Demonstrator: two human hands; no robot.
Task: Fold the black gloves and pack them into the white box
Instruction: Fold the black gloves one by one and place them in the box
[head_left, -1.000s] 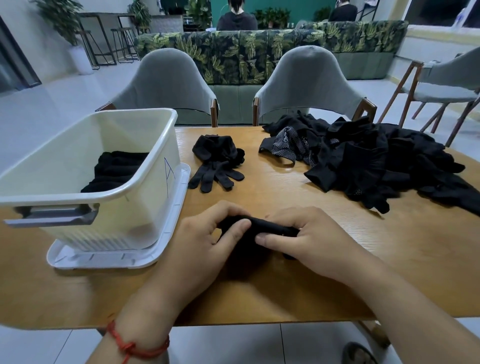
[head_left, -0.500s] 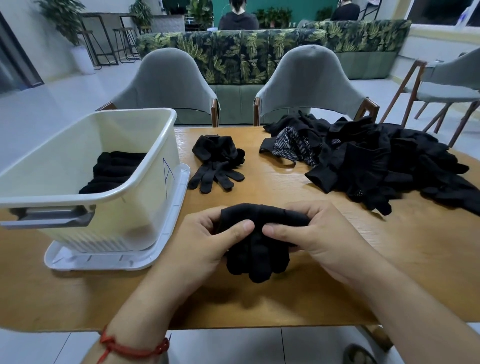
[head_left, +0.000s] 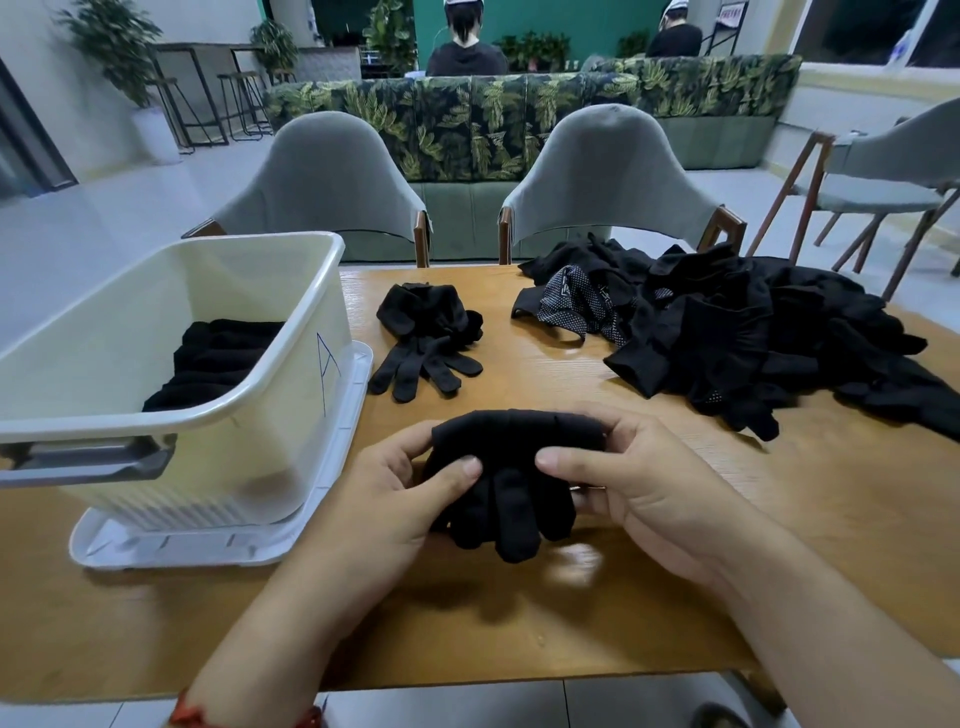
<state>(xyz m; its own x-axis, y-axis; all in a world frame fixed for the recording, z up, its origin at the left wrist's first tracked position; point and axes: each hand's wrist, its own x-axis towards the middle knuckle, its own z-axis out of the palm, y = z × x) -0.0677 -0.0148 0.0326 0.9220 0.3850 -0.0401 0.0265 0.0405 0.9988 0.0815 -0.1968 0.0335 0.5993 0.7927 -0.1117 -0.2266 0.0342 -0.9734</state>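
A folded black glove bundle (head_left: 511, 467) is lifted just above the wooden table (head_left: 779, 519), its fingertips hanging toward me. My left hand (head_left: 395, 499) grips its left side, thumb on top. My right hand (head_left: 623, 478) grips its right side the same way. The white box (head_left: 291, 332) stands at the left on its lid (head_left: 358, 395) and holds several folded black gloves (head_left: 218, 358). A loose black glove pair (head_left: 431, 338) lies beyond my hands. A big heap of black gloves (head_left: 737, 338) covers the right of the table.
Two grey chairs (head_left: 322, 176) are pushed against the table's far edge, with a leaf-patterned sofa (head_left: 467, 119) behind them. Another chair (head_left: 883, 176) stands at the far right. Two people sit beyond the sofa, backs turned.
Both hands have raised the glove bundle off the table and turned it, so its fingertips now hang down toward me. Box and heap are unchanged.
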